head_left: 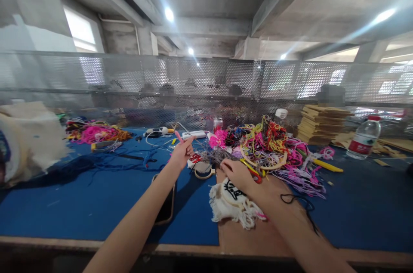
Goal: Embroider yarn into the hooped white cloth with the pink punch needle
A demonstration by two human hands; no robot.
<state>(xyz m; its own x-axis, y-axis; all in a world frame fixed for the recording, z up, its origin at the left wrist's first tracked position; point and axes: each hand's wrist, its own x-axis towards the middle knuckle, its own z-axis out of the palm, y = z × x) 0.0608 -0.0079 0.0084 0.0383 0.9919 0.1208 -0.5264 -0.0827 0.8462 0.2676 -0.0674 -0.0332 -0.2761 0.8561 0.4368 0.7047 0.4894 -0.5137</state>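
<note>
My left hand [183, 151] is raised over the table with most fingers curled in and one pinkish finger or tip pointing up. What it pinches, if anything, is too small to make out. My right hand [238, 173] has its fingers bent together at the edge of a grey yarn tangle [219, 155]; their contents are hidden. Below it lies a white embroidery piece [230, 195] with black stitching and a frayed edge, partly covered by my wrist. A small wooden hoop [204, 177] and a red-and-white patch [194, 159] lie between the hands.
A large heap of coloured yarn [267, 139] holds another hoop, with red-handled scissors [256, 176] and a yellow cutter [328, 166] nearby. A phone [165, 206] lies under my left forearm. A water bottle [364, 139] and stacked cardboard [318, 124] stand right; more yarn [97, 132] lies left.
</note>
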